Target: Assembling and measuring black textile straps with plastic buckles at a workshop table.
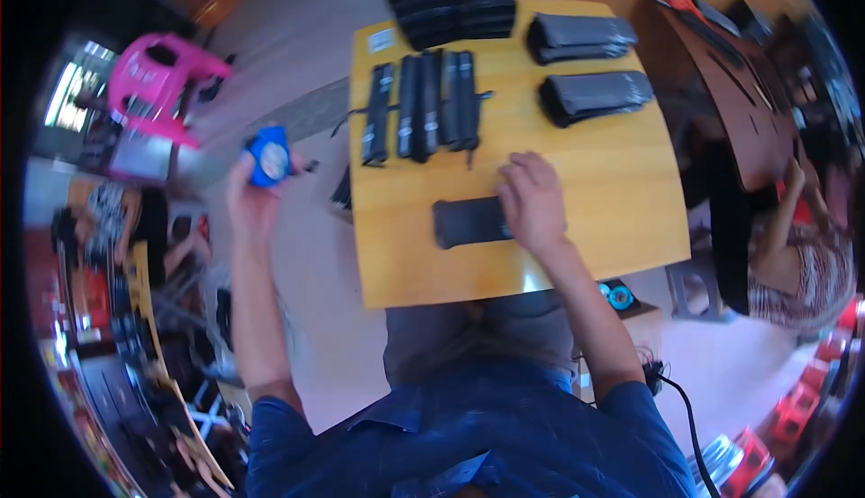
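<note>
L hand (252, 182), out past the yellow wooden table (613, 173), had fingers clamped on a blue, rounded, plastic-looking object (268, 140) w/ pale disc (273, 163): prob. light, stiff, slick; best held round its sides. R hand (534, 201), fingers close tgthr, lay over R end of a flat, dark-grey, rectangular, fabric-like pouch (468, 223) on that table; couldn't tell if pinching. Pouch was prob. light, soft; best taken by long edges.

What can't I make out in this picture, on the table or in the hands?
All in the head view:
- Dark pouch: partly hidden by the right hand.
- Blue thing in the left hand: its pale label is too blurred to read.
- Black stack: cut off by the top edge.
</note>
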The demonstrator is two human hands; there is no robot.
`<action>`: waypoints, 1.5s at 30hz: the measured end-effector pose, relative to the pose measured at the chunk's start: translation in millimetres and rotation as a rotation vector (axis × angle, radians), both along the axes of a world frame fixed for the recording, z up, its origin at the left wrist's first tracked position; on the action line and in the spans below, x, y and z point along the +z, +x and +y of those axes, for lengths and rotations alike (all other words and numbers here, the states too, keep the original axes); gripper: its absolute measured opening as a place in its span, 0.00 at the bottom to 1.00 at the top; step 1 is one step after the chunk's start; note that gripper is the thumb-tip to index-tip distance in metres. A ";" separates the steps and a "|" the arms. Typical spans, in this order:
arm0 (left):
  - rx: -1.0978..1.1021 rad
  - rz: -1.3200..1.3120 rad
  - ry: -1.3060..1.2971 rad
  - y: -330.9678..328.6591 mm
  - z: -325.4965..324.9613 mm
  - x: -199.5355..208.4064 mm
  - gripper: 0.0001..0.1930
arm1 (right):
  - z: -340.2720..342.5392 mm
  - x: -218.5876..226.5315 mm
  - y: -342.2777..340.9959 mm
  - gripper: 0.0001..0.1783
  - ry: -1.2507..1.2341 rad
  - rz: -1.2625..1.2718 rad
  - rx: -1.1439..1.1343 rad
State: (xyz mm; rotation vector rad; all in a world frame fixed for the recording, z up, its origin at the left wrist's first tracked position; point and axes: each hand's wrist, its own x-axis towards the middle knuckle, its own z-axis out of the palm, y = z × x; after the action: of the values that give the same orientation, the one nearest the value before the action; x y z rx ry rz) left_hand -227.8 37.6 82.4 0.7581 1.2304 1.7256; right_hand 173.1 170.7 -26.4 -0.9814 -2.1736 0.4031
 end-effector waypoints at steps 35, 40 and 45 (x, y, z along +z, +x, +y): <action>-0.348 -0.186 -0.298 278.2 -180.6 -97.4 0.31 | -27.4 56.9 -37.0 0.09 -1.661 0.564 0.374; -0.335 -0.695 -0.290 275.8 -170.1 -110.0 0.29 | -27.9 32.3 -53.5 0.09 -1.240 0.311 0.284; -0.385 -0.928 -0.163 276.3 -162.8 -117.6 0.30 | -24.4 18.8 -60.2 0.06 -0.726 0.138 0.352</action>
State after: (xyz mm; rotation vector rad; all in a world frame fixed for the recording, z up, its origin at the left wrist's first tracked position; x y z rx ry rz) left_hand 48.5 -125.2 -35.2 0.0335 0.5194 1.3598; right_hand 113.0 146.3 -7.7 -0.8816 -2.0943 1.4532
